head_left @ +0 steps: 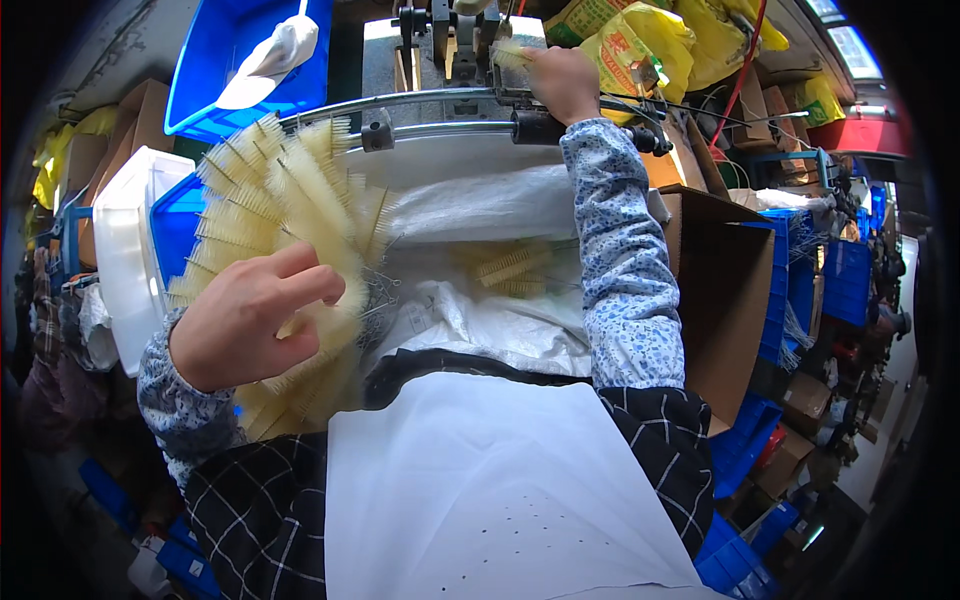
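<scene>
A: Start at your right hand [565, 82]. State?

B: Fingertips pressed together, pinching a pale-yellow bristle brush [510, 54] at the right side of the metal machine [440, 42]. Whether the brush touches the machine: cannot tell; your fingers cover part of it.

A: And your left hand [258, 318]?

B: Half curled, thumb and forefinger apart, nothing seen between them. It is over the heap of bristle brushes [320, 200]; contact with the bristles cannot be judged from this angle.

A: Noted. Condition of the heap?

B: Fanned out to your left, brushes overlapping, several thin wire ends [380, 290] sticking out toward the middle.

A: Directly before you?

B: White plastic sheeting [480, 205], creased, with a few loose brushes [515, 265] lying between its folds. Beyond it, two curved metal rails [430, 98] run across in front of the machine.

A: Nearest your body?

B: A white sheet [480, 480] over your lap, speckled with small dark marks, lying on black checked cloth [255, 510].

A: Farther out?

B: Left: a white plastic container [130, 250] beside the heap; upper left, a blue bin [305, 90] with a white, cap-shaped item [270, 65]. Right: an open cardboard box [725, 300]; upper right, yellow bags [640, 50].
</scene>
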`<action>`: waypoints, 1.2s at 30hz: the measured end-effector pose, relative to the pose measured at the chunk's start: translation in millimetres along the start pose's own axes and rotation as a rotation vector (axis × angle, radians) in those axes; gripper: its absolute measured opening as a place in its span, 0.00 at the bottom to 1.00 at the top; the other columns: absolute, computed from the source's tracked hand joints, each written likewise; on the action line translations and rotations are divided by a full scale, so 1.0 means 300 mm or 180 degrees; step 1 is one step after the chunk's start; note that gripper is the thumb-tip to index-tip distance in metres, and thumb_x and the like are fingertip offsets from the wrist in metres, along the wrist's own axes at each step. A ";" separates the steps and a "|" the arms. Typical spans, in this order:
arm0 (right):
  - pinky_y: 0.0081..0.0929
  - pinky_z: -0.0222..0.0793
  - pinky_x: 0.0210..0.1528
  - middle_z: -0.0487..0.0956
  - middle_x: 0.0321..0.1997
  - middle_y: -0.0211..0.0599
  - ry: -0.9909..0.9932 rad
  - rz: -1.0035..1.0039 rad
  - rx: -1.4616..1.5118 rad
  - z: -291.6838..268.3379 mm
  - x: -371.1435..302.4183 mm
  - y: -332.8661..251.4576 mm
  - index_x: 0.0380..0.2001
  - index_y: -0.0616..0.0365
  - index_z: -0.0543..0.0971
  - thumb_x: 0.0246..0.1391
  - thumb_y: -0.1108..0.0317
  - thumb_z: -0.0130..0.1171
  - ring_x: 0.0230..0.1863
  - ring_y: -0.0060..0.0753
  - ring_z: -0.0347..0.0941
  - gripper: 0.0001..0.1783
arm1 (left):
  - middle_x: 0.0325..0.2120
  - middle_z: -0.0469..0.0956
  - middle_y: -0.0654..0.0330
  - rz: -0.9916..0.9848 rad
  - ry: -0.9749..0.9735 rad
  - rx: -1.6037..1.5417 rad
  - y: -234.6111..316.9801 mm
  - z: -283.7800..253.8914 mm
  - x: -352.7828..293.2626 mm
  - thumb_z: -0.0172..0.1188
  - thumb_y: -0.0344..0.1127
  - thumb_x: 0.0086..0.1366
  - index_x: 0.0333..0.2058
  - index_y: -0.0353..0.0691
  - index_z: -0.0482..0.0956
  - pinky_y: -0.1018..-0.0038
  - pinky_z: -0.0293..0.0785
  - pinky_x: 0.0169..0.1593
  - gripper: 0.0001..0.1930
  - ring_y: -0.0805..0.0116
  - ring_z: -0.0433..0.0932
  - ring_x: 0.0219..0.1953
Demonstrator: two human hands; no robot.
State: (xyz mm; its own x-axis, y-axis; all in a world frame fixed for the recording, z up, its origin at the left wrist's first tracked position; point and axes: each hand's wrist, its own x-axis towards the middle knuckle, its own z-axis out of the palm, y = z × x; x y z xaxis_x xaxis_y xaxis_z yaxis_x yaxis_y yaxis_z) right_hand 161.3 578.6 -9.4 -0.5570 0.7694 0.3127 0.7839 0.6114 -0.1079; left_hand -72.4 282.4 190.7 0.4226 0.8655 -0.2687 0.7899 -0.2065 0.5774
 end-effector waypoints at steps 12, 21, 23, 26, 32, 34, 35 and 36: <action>0.51 0.37 0.59 0.66 0.52 0.24 -0.0040 -0.0236 -0.0626 0.096 0.064 0.097 0.47 0.31 0.68 0.52 0.68 0.42 0.59 0.32 0.52 0.20 | 0.24 0.69 0.57 0.0206 0.0874 -0.0210 0.014 -0.103 -0.027 0.55 0.23 0.38 0.30 0.37 0.69 0.76 0.68 0.31 0.15 0.62 0.72 0.27; 0.44 0.52 0.49 0.70 0.48 0.32 0.0146 0.0854 -0.0129 -0.006 -0.072 0.193 0.49 0.46 0.68 0.44 0.54 0.53 0.52 0.36 0.61 0.26 | 0.25 0.70 0.56 0.0354 0.1143 -0.0198 0.008 -0.120 -0.026 0.55 0.24 0.35 0.30 0.36 0.69 0.75 0.69 0.34 0.17 0.63 0.72 0.28; 0.43 0.53 0.48 0.72 0.45 0.32 0.0168 0.0885 0.0211 0.015 -0.060 0.186 0.48 0.47 0.69 0.44 0.56 0.53 0.49 0.37 0.63 0.25 | 0.25 0.70 0.56 0.0381 0.1104 -0.0232 0.018 -0.124 -0.017 0.55 0.23 0.35 0.30 0.36 0.70 0.75 0.69 0.34 0.17 0.63 0.72 0.28; 0.42 0.53 0.48 0.72 0.44 0.32 0.0309 0.0822 0.0363 0.024 -0.055 0.158 0.46 0.48 0.71 0.44 0.57 0.53 0.46 0.36 0.67 0.23 | 0.25 0.70 0.56 0.0409 0.1065 -0.0314 0.030 -0.134 -0.014 0.55 0.23 0.35 0.30 0.36 0.70 0.75 0.69 0.34 0.17 0.63 0.72 0.28; 0.40 0.54 0.45 0.74 0.41 0.32 0.0386 0.0777 0.0464 0.019 -0.029 0.062 0.43 0.50 0.73 0.43 0.60 0.54 0.44 0.34 0.69 0.21 | 0.25 0.70 0.56 0.0381 0.1039 -0.0360 0.061 -0.166 -0.028 0.55 0.23 0.34 0.30 0.36 0.70 0.75 0.69 0.34 0.18 0.63 0.72 0.28; 0.40 0.54 0.44 0.74 0.40 0.32 0.0415 0.0796 0.0408 0.026 -0.020 0.025 0.42 0.51 0.74 0.42 0.61 0.55 0.43 0.34 0.69 0.20 | 0.25 0.70 0.56 0.0393 0.1023 -0.0425 0.056 -0.164 -0.030 0.55 0.23 0.33 0.30 0.36 0.70 0.75 0.69 0.33 0.18 0.63 0.72 0.28; 0.39 0.53 0.45 0.74 0.40 0.32 0.0381 0.0822 0.0413 0.019 -0.016 0.006 0.41 0.52 0.74 0.42 0.62 0.55 0.43 0.34 0.69 0.19 | 0.25 0.70 0.56 0.0378 0.1028 -0.0426 0.059 -0.164 -0.022 0.56 0.23 0.33 0.30 0.36 0.70 0.75 0.69 0.33 0.18 0.63 0.72 0.27; 0.39 0.53 0.45 0.74 0.40 0.32 0.0346 0.0844 0.0427 0.012 -0.010 -0.026 0.41 0.52 0.74 0.42 0.62 0.55 0.42 0.34 0.69 0.19 | 0.25 0.70 0.56 0.0353 0.1034 -0.0423 0.063 -0.161 -0.018 0.56 0.23 0.33 0.30 0.36 0.70 0.75 0.69 0.33 0.18 0.63 0.72 0.27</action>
State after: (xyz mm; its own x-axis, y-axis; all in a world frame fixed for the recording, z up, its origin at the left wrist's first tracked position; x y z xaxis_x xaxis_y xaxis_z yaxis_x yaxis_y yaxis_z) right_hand 155.7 572.1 -12.9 -0.2999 0.8853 0.3555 0.8506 0.4168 -0.3204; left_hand -81.2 295.8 240.2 0.3226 0.9453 0.0476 0.6736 -0.2646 0.6901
